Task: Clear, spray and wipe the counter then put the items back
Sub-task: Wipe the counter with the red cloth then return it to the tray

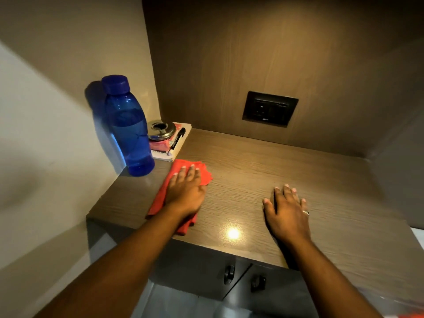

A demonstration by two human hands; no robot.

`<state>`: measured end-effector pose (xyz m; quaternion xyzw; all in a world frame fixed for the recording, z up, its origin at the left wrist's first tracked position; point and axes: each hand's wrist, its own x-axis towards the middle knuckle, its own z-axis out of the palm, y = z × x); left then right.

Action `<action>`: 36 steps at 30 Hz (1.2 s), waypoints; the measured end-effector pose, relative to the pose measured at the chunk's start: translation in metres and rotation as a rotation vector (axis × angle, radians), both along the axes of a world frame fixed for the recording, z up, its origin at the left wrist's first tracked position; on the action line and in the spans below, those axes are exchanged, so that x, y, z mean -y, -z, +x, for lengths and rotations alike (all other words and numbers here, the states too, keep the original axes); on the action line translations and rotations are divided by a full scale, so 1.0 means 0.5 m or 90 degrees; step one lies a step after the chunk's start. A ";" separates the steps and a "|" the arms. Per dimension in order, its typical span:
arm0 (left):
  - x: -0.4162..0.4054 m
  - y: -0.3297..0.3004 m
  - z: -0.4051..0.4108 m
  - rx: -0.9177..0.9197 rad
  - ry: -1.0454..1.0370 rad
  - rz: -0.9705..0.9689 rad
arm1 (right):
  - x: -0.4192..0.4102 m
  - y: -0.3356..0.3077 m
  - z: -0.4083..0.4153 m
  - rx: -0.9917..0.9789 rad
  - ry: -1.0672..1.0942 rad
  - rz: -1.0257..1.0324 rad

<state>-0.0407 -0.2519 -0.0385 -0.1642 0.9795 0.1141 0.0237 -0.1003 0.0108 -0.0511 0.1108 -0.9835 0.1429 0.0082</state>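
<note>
Wood-grain laminate forms the surface (263,171) in this dim alcove, with a dark socket plate (270,109) set in the back panel. Going left to right, we see a blue water bottle (128,131) standing in the left corner against the wall, and just behind it a steel ashtray (161,130) and a black marker (176,141) lying on a small notepad (171,148). Next comes our left hand (185,191), fingers straight and pressed flat on a red cloth (160,198) that lies on the surface near its front left edge. Further right, our right hand (286,214) rests palm down on bare wood, fingers spread, holding nothing. We judge wiping is under way: the middle and right look cleared, but the corner items were only pushed aside, so that patch remains unwiped. No spray bottle shows. Putting things back is still ahead.
</note>
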 end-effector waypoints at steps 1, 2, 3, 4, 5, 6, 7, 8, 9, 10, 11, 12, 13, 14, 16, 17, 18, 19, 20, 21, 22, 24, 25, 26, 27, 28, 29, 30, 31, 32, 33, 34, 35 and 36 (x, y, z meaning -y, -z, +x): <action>-0.042 -0.004 -0.021 0.000 0.023 0.002 | -0.004 0.001 -0.001 -0.006 0.022 -0.043; -0.085 -0.007 -0.032 -0.001 0.046 0.001 | -0.006 -0.001 -0.003 -0.011 0.057 -0.096; -0.126 -0.007 -0.034 -0.002 0.071 0.001 | -0.011 -0.003 -0.005 -0.013 0.099 -0.142; -0.162 -0.003 -0.026 -0.009 0.097 -0.002 | -0.015 -0.003 -0.008 -0.017 0.128 -0.160; -0.187 0.003 -0.009 -0.018 0.123 -0.006 | -0.014 -0.001 -0.011 -0.024 0.131 -0.138; -0.203 0.008 0.011 -0.025 0.149 -0.012 | -0.012 0.000 -0.014 -0.030 0.115 -0.089; -0.206 0.010 0.027 -0.028 0.170 -0.016 | -0.011 0.002 -0.016 -0.034 0.095 -0.038; -0.195 0.011 0.037 -0.027 0.181 -0.022 | -0.009 0.004 -0.017 -0.029 0.077 -0.001; -0.175 0.011 0.044 -0.028 0.180 -0.026 | -0.009 0.005 -0.018 -0.020 0.062 0.019; -0.149 0.010 0.046 -0.031 0.167 -0.030 | -0.012 0.005 -0.019 -0.010 0.051 0.031; -0.118 0.008 0.046 -0.030 0.148 -0.032 | -0.016 0.006 -0.020 -0.001 0.041 0.043; -0.086 0.006 0.042 -0.027 0.124 -0.032 | -0.020 0.007 -0.020 0.004 0.032 0.056; -0.057 0.007 0.034 -0.022 0.102 -0.032 | -0.023 0.009 -0.018 0.006 0.026 0.065; -0.032 0.008 0.020 -0.016 0.084 -0.035 | -0.023 0.011 -0.016 0.005 0.023 0.070; -0.003 0.010 -0.028 0.008 0.054 -0.043 | -0.020 0.010 -0.014 0.002 0.024 0.074; 0.006 0.006 -0.059 0.016 0.032 -0.036 | -0.015 0.007 -0.015 0.004 0.027 0.074; 0.010 0.001 -0.092 0.025 0.008 -0.024 | -0.014 0.005 -0.014 0.008 0.032 0.076; 0.010 -0.002 -0.124 0.031 -0.019 -0.014 | -0.012 0.006 -0.014 0.007 0.036 0.075; 0.007 -0.005 -0.156 0.036 -0.040 -0.008 | -0.012 0.007 -0.015 0.002 0.041 0.072; 0.001 -0.004 -0.180 0.041 -0.057 -0.005 | -0.011 0.010 -0.015 0.000 0.044 0.066; -0.005 -0.002 -0.196 0.042 -0.072 0.000 | -0.009 0.012 -0.015 0.000 0.046 0.060; -0.033 0.002 -0.210 0.039 -0.079 0.016 | -0.008 0.015 -0.018 -0.002 0.051 0.057; -0.052 0.001 -0.204 0.037 -0.066 0.020 | -0.006 0.014 -0.018 0.000 0.048 0.055; -0.074 -0.002 -0.195 0.038 -0.047 0.027 | -0.004 0.011 -0.019 0.005 0.044 0.053; -0.097 -0.007 -0.185 0.040 -0.028 0.044 | -0.004 0.008 -0.019 0.011 0.041 0.050; -0.114 -0.015 -0.173 0.038 -0.013 0.077 | -0.004 0.002 -0.016 0.014 0.038 0.045; -0.124 -0.023 -0.161 0.030 -0.002 0.128 | -0.007 -0.002 -0.012 0.016 0.040 0.036; -0.123 -0.031 -0.147 0.007 0.006 0.180 | -0.008 -0.009 -0.007 0.019 0.046 0.022; -0.108 -0.038 -0.130 -0.036 0.016 0.214 | -0.002 -0.018 -0.003 0.020 0.057 0.004; -0.086 -0.042 -0.111 -0.085 0.027 0.200 | 0.010 -0.027 -0.001 0.014 0.068 -0.025; -0.055 -0.042 -0.091 -0.129 0.033 0.139 | 0.038 -0.038 -0.002 -0.003 0.067 -0.064; -0.018 -0.035 -0.070 -0.148 0.037 0.066 | 0.080 -0.050 -0.003 -0.026 0.044 -0.109; 0.020 -0.024 -0.045 -0.144 0.028 0.014 | 0.134 -0.061 -0.006 -0.043 -0.008 -0.145; 0.056 -0.012 -0.020 -0.120 0.016 -0.018 | 0.194 -0.069 -0.008 -0.047 -0.074 -0.155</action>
